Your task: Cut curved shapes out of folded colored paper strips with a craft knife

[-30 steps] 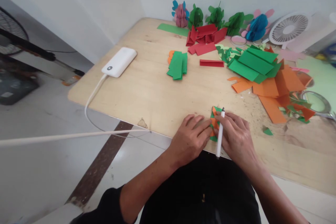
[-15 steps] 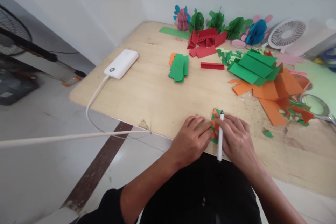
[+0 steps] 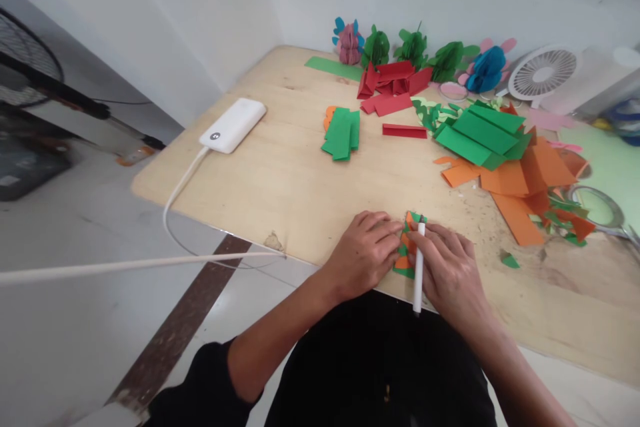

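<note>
At the table's near edge lies a small green paper piece point(image 3: 404, 272) with an orange paper cutout point(image 3: 403, 261) on top of it. My left hand point(image 3: 367, 253) rests flat at the left side of these papers, its fingers stretched out and touching their edge. A white pen point(image 3: 419, 273) is held in my right hand point(image 3: 447, 267), its dark tip pointing away from me. The right fingers bend over the right side of the papers and hide part of them.
Folded green strips point(image 3: 341, 135) and red strips point(image 3: 395, 80) lie farther back. To the right are green sheets point(image 3: 483, 130), orange paper point(image 3: 520, 177) and scissors point(image 3: 603, 207). Paper figures point(image 3: 377, 47) and a small fan point(image 3: 543, 73) line the wall. A corded power bank point(image 3: 233, 125) lies left.
My left fingers have drawn slightly left, and more of the orange and green papers shows between the hands. The pen stays in my right hand. The view has tilted up slightly.
</note>
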A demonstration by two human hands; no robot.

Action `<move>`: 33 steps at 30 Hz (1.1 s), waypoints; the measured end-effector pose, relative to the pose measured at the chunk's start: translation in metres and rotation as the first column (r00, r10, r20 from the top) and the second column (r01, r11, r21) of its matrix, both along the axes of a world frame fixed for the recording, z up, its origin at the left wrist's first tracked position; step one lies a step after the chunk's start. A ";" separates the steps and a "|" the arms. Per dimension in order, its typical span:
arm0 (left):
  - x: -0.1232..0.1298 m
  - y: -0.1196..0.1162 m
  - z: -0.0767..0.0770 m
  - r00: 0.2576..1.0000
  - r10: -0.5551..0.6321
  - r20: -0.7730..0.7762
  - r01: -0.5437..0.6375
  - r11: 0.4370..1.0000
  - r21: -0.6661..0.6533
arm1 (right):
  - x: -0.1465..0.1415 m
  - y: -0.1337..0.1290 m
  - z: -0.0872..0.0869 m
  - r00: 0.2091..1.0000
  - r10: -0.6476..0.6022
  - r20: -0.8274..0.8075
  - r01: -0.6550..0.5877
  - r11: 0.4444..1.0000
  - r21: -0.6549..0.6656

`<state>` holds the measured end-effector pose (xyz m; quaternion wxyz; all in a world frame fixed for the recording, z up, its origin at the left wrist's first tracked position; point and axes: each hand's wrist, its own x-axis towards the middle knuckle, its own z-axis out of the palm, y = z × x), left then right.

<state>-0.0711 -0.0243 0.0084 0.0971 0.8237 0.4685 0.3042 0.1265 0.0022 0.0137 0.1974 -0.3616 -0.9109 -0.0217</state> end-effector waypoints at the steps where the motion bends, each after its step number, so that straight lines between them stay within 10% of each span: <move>1: 0.000 0.003 0.000 1.000 -0.010 -0.011 0.010 1.000 0.004 | 0.000 0.000 0.000 1.000 0.000 -0.005 0.000 1.000 0.001; 33: -0.006 0.019 0.000 0.986 -0.126 -0.105 0.108 0.981 -0.162 | 0.002 0.000 -0.001 1.000 0.011 -0.008 -0.011 0.999 -0.031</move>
